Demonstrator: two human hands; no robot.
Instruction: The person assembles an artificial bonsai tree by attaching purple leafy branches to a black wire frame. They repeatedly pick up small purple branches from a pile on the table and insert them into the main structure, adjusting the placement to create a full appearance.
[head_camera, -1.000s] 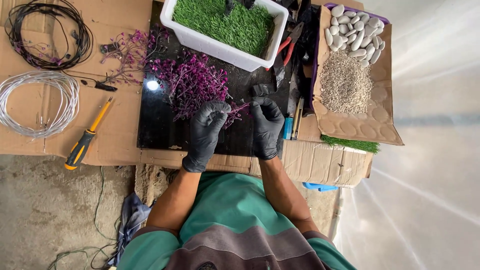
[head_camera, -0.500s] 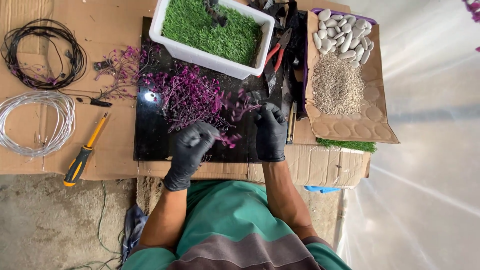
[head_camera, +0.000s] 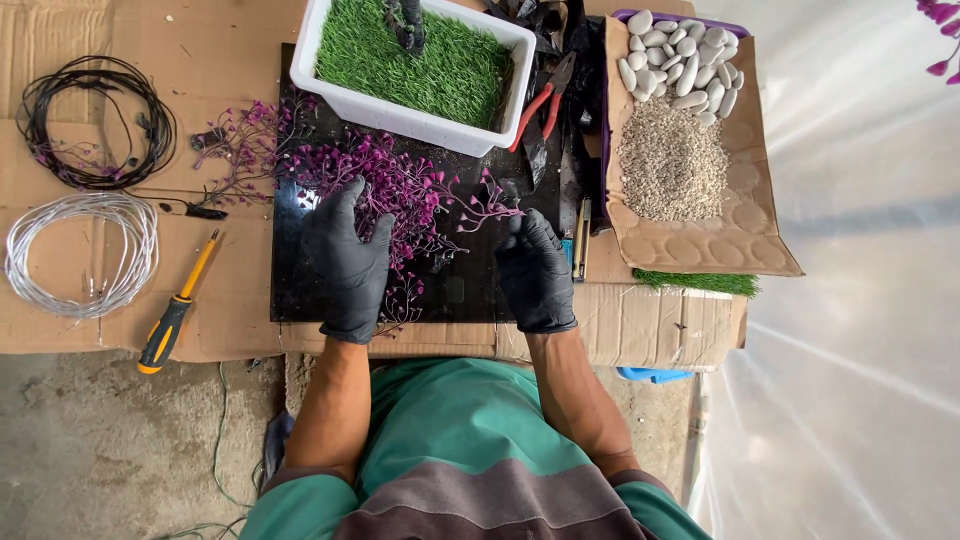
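Observation:
Both my hands wear black gloves over a glossy black board (head_camera: 460, 290). My left hand (head_camera: 348, 258) lies flat with fingers spread on a heap of small purple artificial branches (head_camera: 395, 190). My right hand (head_camera: 533, 268) is curled, and a thin purple sprig (head_camera: 487, 205) sticks up from its fingertips. Behind the branches stands a white rectangular tub (head_camera: 415, 118) filled with green fake grass.
A black wire coil (head_camera: 95, 120) and a silver wire coil (head_camera: 80, 250) lie at left on cardboard, with a yellow-handled screwdriver (head_camera: 178, 305). Red-handled pliers (head_camera: 545, 100) lie beside the tub. At right, a cardboard tray (head_camera: 740, 240) carries white pebbles (head_camera: 680, 60) and gravel (head_camera: 670, 165).
My left hand has moved left and forward and spread flat on the purple heap. My right hand has stayed put and now holds a sprig at its fingertips.

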